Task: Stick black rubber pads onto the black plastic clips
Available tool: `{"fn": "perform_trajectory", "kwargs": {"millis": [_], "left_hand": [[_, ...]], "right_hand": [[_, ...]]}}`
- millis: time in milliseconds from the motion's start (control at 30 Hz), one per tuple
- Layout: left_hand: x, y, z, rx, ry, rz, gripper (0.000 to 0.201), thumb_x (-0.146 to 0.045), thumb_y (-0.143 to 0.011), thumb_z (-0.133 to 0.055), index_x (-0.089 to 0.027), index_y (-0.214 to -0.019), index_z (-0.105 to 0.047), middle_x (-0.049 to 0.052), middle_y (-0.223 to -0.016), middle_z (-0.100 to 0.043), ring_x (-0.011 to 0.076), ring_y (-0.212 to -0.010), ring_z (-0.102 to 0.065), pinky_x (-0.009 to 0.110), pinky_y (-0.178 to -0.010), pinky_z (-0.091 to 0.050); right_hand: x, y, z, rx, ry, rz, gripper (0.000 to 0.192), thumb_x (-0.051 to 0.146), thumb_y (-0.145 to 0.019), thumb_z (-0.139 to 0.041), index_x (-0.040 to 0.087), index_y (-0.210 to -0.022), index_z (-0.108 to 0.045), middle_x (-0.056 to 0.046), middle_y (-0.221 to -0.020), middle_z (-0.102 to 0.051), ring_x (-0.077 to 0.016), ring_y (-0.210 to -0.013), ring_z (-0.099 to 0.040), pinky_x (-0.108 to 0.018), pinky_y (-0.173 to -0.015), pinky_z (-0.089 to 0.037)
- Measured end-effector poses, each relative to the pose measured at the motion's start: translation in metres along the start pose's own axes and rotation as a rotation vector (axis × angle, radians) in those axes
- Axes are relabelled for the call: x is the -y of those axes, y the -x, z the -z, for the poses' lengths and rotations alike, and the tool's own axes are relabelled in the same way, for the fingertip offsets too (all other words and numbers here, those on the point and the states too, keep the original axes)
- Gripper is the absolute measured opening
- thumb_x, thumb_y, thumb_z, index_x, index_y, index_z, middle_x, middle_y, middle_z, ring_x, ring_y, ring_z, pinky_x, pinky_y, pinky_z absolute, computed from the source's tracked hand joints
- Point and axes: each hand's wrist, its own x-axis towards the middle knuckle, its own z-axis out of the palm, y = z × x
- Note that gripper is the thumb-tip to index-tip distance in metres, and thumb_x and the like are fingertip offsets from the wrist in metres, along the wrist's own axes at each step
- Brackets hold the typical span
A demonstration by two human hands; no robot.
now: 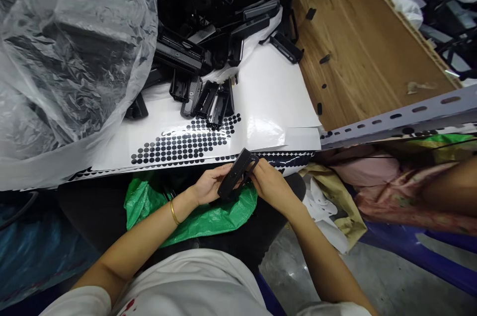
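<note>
A black casing (234, 174) was gripped by the left hand (211, 185). Its loop (251, 170), part-hidden, was apparently pinched by the right hand (269, 183).

My left forearm (137, 244) and right forearm (316, 244) reached forward and slanted inward, so my hands met close together but apart. My left hand (207, 187) gripped firmly, fingers (222, 171) bent; my right hand (270, 183) angled in opposite, fingers curled in a grip, tips partly hidden.
</note>
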Motion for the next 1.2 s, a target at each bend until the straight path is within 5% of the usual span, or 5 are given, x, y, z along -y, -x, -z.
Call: {"fn": "perform_trajectory", "kwargs": {"millis": [433,633,833,967,1200], "left_hand": [[-0.004,-0.001,-0.003,-0.005,-0.053,-0.022,0.02,-0.017,-0.077,-0.057,-0.012,-0.091,-0.069,0.007,-0.08,-0.07,0.0155,-0.07,-0.063,0.029,-0.077,-0.05],[0.002,-0.011,-0.003,0.028,0.062,0.031,0.016,-0.016,-0.078,-0.056,-0.012,-0.087,-0.069,0.005,-0.072,-0.067,0.0124,-0.061,-0.061,0.025,-0.071,-0.051],[0.004,-0.022,-0.006,0.103,0.121,0.043,0.018,-0.012,-0.079,-0.053,-0.01,-0.089,-0.068,0.005,-0.072,-0.068,0.0129,-0.061,-0.062,0.028,-0.076,-0.051],[0.0,-0.014,0.004,0.09,0.128,0.05,0.018,-0.013,-0.08,-0.052,-0.011,-0.087,-0.069,0.005,-0.071,-0.069,0.0129,-0.061,-0.064,0.028,-0.078,-0.052],[-0.005,0.009,0.02,0.108,0.115,-0.012,0.027,-0.023,-0.083,-0.052,-0.008,-0.099,-0.068,0.015,-0.107,-0.07,0.0251,-0.105,-0.064,0.043,-0.108,-0.034]], "right_hand": [[0.007,0.021,-0.027,-0.454,0.057,-0.009,0.027,0.015,-0.089,-0.049,0.024,-0.114,-0.046,-0.011,-0.114,-0.052,-0.0238,-0.106,-0.054,-0.042,-0.085,-0.052],[-0.002,0.038,-0.024,-0.707,0.076,-0.201,0.017,0.013,-0.084,-0.054,0.024,-0.095,-0.049,-0.005,-0.089,-0.054,-0.0208,-0.084,-0.056,-0.04,-0.075,-0.047],[-0.011,0.032,-0.032,-0.497,0.091,-0.21,0.005,0.019,-0.088,-0.048,0.02,-0.09,-0.052,-0.006,-0.085,-0.055,-0.0209,-0.081,-0.052,-0.036,-0.071,-0.043],[-0.004,0.027,-0.025,-0.489,0.121,-0.28,0.005,0.017,-0.087,-0.049,0.02,-0.088,-0.053,-0.007,-0.086,-0.056,-0.0211,-0.081,-0.052,-0.036,-0.072,-0.042],[0.021,0.016,-0.02,-0.294,-0.353,-0.312,0.003,0.018,-0.088,-0.049,0.021,-0.09,-0.05,-0.003,-0.081,-0.055,-0.0144,-0.066,-0.054,-0.027,-0.059,-0.045]]}}
